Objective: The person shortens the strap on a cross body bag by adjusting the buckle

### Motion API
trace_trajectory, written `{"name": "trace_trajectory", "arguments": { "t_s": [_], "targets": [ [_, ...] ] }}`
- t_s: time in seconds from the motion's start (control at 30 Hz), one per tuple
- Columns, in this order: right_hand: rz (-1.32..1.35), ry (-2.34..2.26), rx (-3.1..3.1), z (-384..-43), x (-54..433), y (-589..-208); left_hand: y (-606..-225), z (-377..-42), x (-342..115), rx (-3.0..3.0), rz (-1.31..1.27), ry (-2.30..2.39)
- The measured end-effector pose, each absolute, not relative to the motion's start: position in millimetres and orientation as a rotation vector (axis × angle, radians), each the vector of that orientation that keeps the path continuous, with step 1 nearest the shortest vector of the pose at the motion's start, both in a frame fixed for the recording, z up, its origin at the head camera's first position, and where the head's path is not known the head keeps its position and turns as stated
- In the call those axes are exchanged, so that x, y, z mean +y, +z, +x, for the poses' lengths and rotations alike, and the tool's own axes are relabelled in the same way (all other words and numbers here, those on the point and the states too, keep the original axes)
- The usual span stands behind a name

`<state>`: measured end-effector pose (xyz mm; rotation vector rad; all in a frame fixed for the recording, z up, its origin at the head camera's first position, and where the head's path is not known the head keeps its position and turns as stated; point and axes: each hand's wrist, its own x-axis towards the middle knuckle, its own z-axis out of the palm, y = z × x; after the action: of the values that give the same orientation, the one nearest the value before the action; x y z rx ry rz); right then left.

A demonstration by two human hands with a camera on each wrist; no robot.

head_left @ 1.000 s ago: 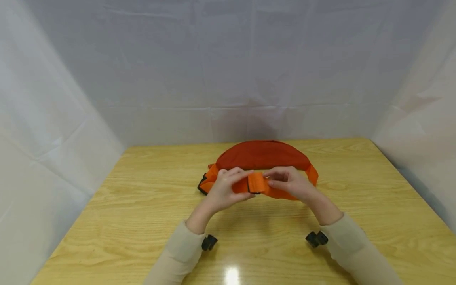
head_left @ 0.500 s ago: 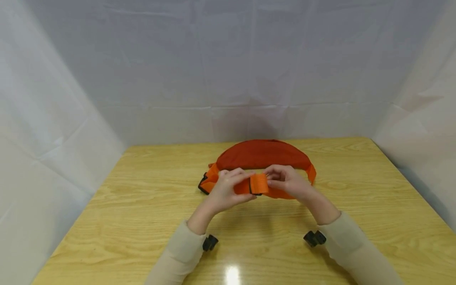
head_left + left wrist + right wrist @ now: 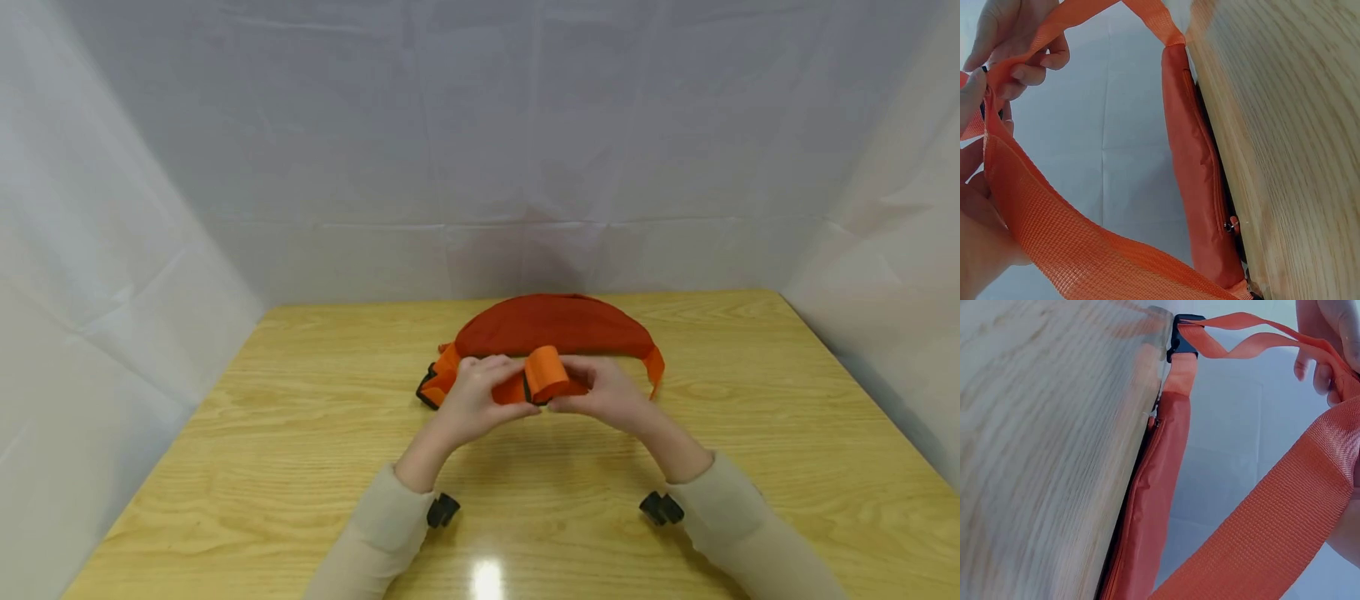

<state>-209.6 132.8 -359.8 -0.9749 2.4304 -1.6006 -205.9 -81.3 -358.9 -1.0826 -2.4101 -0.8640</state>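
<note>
A red waist pack [image 3: 555, 325] lies on the table, its zip visible in the left wrist view. Its orange webbing strap [image 3: 1079, 231] is raised toward me in an arc. My left hand [image 3: 472, 402] pinches the strap beside a narrow black slider [image 3: 527, 390]. From the other side my right hand [image 3: 609, 395] grips the webbing, thumb below and fingers above. Between the two hands a short orange strap loop [image 3: 546, 372] stands up, rounded. A black buckle [image 3: 1184, 336] joins the strap to one end of the pack.
The wooden table [image 3: 315, 467] has pale sheeting [image 3: 480, 150] behind it and at both sides. Black wrist devices [image 3: 442, 510] sit at both sleeve cuffs. The pack lies toward the table's back edge.
The webbing between the hands has bulged upward into a rounder loop. My right hand has shifted its grip, its thumb now lower near the slider. My left hand has hardly moved.
</note>
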Motion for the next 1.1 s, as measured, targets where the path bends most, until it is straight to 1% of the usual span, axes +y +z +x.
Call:
{"name": "trace_trajectory", "arguments": {
  "t_s": [0.27,0.57,1.1],
  "targets": [
    [-1.082,-1.569,2.513,-209.2,128.6,-360.5,-359.7,-207.7,-81.0,-2.399,-1.081,-0.859],
    [-1.06,-1.549,2.582,-207.5,128.5,-361.6,-360.6,-208.9,-84.4,-2.423,-1.104,-0.871],
    [-1.009,-1.614,2.615,-205.9,129.9,-362.0,-359.3,-207.3,-91.1,-2.391,-1.036,-0.786]
  ]
}}
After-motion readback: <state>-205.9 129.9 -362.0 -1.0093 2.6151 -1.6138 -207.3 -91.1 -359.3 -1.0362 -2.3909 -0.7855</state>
